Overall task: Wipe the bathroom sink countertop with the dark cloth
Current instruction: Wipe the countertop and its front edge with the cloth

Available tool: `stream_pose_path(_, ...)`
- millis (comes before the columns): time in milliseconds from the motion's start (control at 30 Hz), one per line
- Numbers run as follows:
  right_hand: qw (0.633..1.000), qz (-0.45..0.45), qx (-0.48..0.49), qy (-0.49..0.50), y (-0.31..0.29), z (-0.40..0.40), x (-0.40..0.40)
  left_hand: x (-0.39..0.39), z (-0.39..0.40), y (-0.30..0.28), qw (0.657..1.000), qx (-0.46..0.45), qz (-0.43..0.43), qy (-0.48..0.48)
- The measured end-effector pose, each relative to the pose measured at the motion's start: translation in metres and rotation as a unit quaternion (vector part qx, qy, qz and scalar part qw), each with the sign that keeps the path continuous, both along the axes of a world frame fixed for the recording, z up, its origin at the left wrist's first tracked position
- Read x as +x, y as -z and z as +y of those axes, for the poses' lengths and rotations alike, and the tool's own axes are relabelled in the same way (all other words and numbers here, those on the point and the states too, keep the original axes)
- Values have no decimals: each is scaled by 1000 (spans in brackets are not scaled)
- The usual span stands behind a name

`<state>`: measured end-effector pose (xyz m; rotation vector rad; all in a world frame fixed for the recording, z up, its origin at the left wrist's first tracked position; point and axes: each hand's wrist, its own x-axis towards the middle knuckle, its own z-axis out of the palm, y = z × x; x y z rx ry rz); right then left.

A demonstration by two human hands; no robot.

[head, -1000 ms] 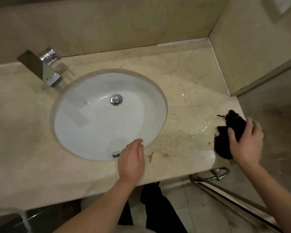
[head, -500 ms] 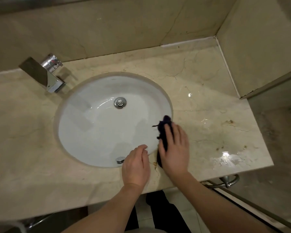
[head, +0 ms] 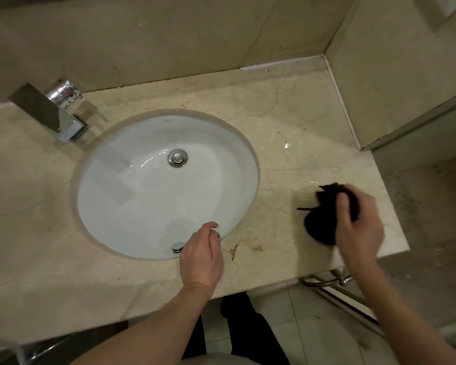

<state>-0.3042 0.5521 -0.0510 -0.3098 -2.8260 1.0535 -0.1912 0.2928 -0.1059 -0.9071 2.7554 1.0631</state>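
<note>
Right hand point(head: 358, 227), blurred, is curled over the dark cloth point(head: 320, 225), gripping it and pressing it onto the beige marble countertop point(head: 295, 122) near the counter's right end, well to the right of the basin. A loose thread of the cloth trails left across the stone. Left hand point(head: 202, 256) rests on the counter's front strip at the basin rim, fingers loosely curled and holding nothing. Brown stains point(head: 233, 251) mark the stone just to its right. The white oval sink basin point(head: 142, 206) holds no objects; its chrome drain stopper point(head: 178, 157) sits near the middle, and a chrome overflow cap point(head: 177, 246) sits on its near wall beside the left hand. A chrome faucet point(head: 50, 111) stands at the basin's back left.
</note>
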Motion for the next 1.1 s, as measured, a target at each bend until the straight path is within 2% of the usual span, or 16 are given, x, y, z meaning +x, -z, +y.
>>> stream_pose_path(133, 993, -66, 92, -14, 30, 68, 6, -1, 0, -3, 1000, 3, -4, -4)
stream_pose_path(267, 992, -67, 105, 2, 44, 35, 31, -2, 1, -4, 1000, 5, -7, -7)
stream_pose_path(367, 989, -59, 99, -89, 44, -33, 60, -1, 2, -5, 1000, 12, -5, -14)
stream_pose_path(467, 971, -33, 123, -200, 52, -95, 83, -1, 2, -4, 1000, 7, -6, -15)
stream_pose_path(600, 947, 13, 149, -284, 59, -84, 69, 0, 2, -3, 999, 15, -9, -27)
stream_pose_path(667, 954, 12, 165, -250, 61, -44, 44, 0, 3, -2, 999, 21, -11, -33)
stream_pose_path(800, 984, -36, 174, -29, 55, 52, -21, -1, 3, -2, 999, 25, -6, -37)
stream_pose_path(867, 986, -60, 148, 36, 52, 70, -36, -1, 3, -2, 999, 25, -9, -35)
stream_pose_path(933, 986, -63, 123, 90, 51, 56, -31, -1, 3, -3, 999, 23, -8, -27)
stream_pose_path(1000, 988, -57, 111, 92, 48, 27, -6, -1, 2, -4, 1000, 22, -3, -20)
stream_pose_path(1100, 990, -66, 115, -50, 46, -21, 49, -1, 1, -7, 1000, 15, 15, -10)
